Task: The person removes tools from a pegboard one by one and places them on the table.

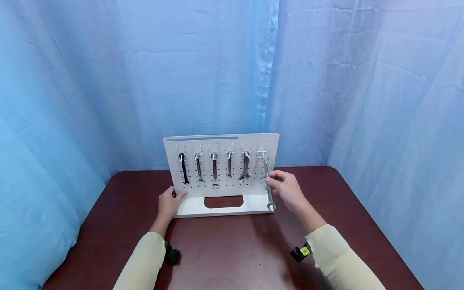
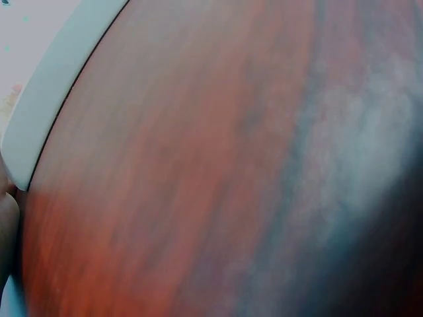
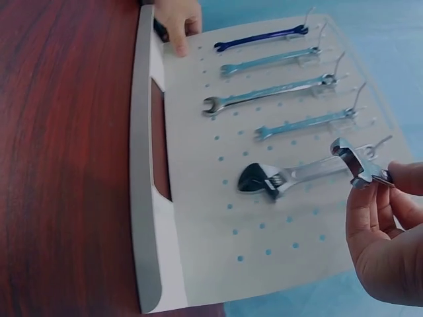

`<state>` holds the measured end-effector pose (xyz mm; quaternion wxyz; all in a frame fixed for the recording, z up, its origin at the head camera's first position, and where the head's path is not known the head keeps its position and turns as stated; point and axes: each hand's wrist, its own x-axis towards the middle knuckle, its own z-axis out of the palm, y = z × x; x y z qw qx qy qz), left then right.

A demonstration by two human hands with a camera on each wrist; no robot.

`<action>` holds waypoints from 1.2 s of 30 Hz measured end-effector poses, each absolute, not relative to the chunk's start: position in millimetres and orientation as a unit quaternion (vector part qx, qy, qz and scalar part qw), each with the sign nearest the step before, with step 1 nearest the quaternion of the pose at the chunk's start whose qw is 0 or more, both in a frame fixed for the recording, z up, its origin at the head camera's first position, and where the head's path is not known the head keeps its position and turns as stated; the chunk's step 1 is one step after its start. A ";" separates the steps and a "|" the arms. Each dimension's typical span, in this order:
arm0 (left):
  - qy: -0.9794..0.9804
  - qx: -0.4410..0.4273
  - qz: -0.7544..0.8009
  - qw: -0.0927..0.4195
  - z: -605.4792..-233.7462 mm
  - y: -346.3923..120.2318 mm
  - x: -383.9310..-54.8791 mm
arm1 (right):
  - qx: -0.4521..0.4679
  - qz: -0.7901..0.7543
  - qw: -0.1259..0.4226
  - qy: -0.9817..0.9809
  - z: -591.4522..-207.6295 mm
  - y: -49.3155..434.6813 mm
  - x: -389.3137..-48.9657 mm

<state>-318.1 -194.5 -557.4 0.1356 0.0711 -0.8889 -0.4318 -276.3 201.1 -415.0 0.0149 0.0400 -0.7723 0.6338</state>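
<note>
My right hand point(image 1: 288, 191) pinches a silver combination wrench point(image 1: 269, 189) between thumb and fingers at the right side of a white pegboard stand point(image 1: 195, 191). The wrench's ring end is up at the rightmost hook point(image 1: 262, 153); whether it sits on the hook is unclear. Its open end points down, and in the right wrist view the open jaw point(image 3: 357, 168) faces the camera. My left hand point(image 1: 168, 205) grips the board's lower left edge, thumb on the front face, the other fingers partly hidden. In the left wrist view only a sliver of hand point(image 2: 8, 224) shows.
Several wrenches hang on the other hooks: a dark one point(image 1: 184, 169) at far left, silver ones point(image 1: 215, 173), and an adjustable wrench point(image 1: 245, 169) beside the held one. The stand's base has a cutout point(image 1: 223, 201). Blue curtains point(image 1: 217, 80) surround the dark red table point(image 1: 224, 249).
</note>
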 end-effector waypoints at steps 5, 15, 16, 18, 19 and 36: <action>-0.888 0.072 -0.432 0.143 -557.6 -197.8 -318.6 | 0.047 0.638 0.018 -0.769 -407.8 198.3 -272.5; -0.889 0.072 -0.432 0.134 -556.0 -200.3 -319.5 | 0.043 0.649 0.033 -0.759 -409.9 222.1 -279.7; -0.889 0.073 -0.433 0.134 -555.9 -200.2 -319.5 | 0.037 0.649 0.032 -0.759 -411.9 227.3 -282.2; -0.888 0.074 -0.433 0.135 -555.9 -199.5 -320.0 | 0.017 0.646 0.030 -0.763 -416.9 238.0 -288.2; -0.887 0.074 -0.434 0.137 -555.8 -199.1 -320.2 | 0.007 0.644 0.028 -0.765 -420.0 243.2 -291.8; -0.879 0.075 -0.450 0.140 -560.7 -193.3 -317.7 | -0.119 0.552 -0.046 -0.824 -504.3 291.3 -330.5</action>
